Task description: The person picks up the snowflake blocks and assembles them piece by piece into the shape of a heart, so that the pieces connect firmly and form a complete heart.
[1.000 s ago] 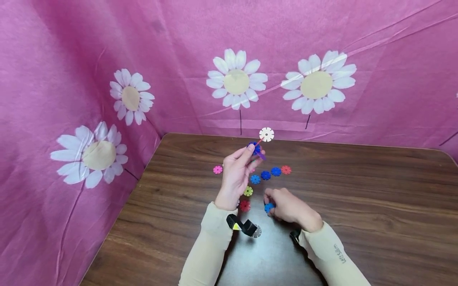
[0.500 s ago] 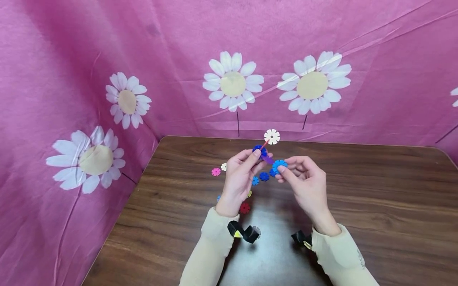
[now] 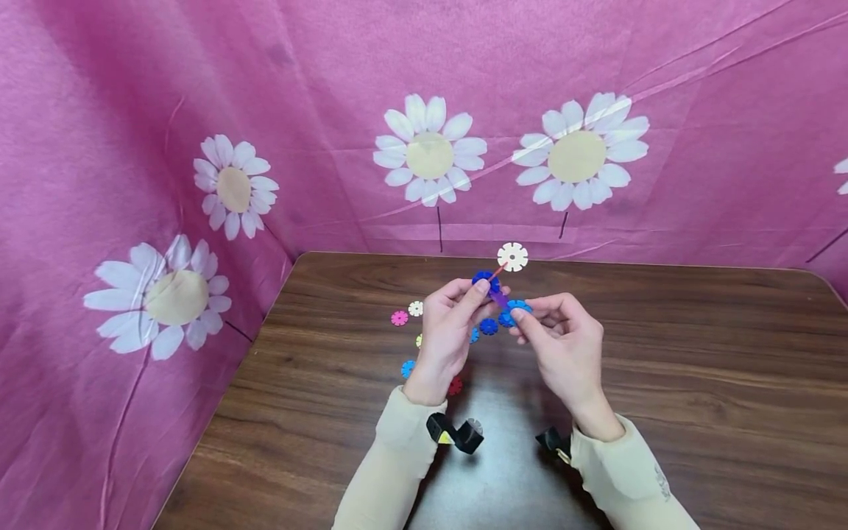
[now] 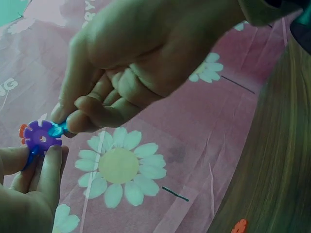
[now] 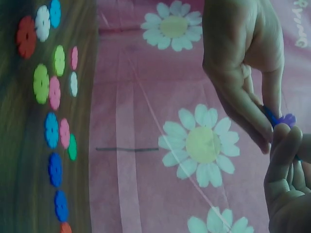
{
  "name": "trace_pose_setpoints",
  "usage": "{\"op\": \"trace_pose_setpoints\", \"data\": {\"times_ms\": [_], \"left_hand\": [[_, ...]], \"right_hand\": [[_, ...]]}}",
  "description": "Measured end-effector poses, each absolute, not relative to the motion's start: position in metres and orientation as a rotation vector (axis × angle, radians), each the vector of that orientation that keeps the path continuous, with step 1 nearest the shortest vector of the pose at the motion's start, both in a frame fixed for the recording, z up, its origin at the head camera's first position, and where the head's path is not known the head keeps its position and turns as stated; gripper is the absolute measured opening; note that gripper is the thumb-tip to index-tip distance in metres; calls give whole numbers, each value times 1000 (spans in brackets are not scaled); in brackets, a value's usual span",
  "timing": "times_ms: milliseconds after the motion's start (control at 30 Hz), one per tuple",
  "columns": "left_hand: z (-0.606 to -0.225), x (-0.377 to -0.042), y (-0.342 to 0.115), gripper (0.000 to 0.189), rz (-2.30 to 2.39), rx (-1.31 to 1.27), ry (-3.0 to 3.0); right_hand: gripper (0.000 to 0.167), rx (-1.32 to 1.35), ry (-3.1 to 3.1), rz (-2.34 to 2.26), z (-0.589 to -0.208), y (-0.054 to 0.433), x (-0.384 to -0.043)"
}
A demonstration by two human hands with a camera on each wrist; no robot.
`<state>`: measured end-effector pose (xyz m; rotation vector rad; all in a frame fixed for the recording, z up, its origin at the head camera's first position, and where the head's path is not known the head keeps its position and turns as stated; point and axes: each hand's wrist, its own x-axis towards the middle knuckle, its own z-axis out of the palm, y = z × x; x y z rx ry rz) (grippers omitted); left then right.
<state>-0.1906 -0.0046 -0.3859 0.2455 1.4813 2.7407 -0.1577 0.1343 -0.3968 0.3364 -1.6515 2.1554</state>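
Note:
My left hand pinches a dark blue notched interlocking disc between thumb and fingers, above the table. A white disc stands at the upper end of this small joined chain, linked by a red disc seen edge-on. On the other side a purple disc slots in, facing the left wrist camera. My right hand pinches a light blue disc with its edge right at the purple one. In the right wrist view, the fingers of both hands mostly hide the joint.
More loose notched discs lie flat on the wooden table, among them a pink disc, a red disc, a green disc and several blue ones. A pink cloth with printed daisies hangs behind and to the left.
My right hand has lifted the light blue disc from near the table to the chain's purple disc. The left hand and its chain have shifted slightly right.

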Motion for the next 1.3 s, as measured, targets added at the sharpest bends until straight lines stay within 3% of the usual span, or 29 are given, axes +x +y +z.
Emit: {"op": "trace_pose_setpoints", "data": {"times_ms": [567, 833, 1300], "left_hand": [[-384, -195, -20, 10, 2505, 211, 1564], [-385, -197, -29, 40, 2264, 373, 1537], [-388, -195, -16, 35, 2254, 364, 1518]], "right_hand": [[18, 219, -1813, 2048, -394, 145, -168], [22, 319, -2014, 1883, -391, 165, -171], [27, 408, -2107, 1887, -389, 170, -171]]}}
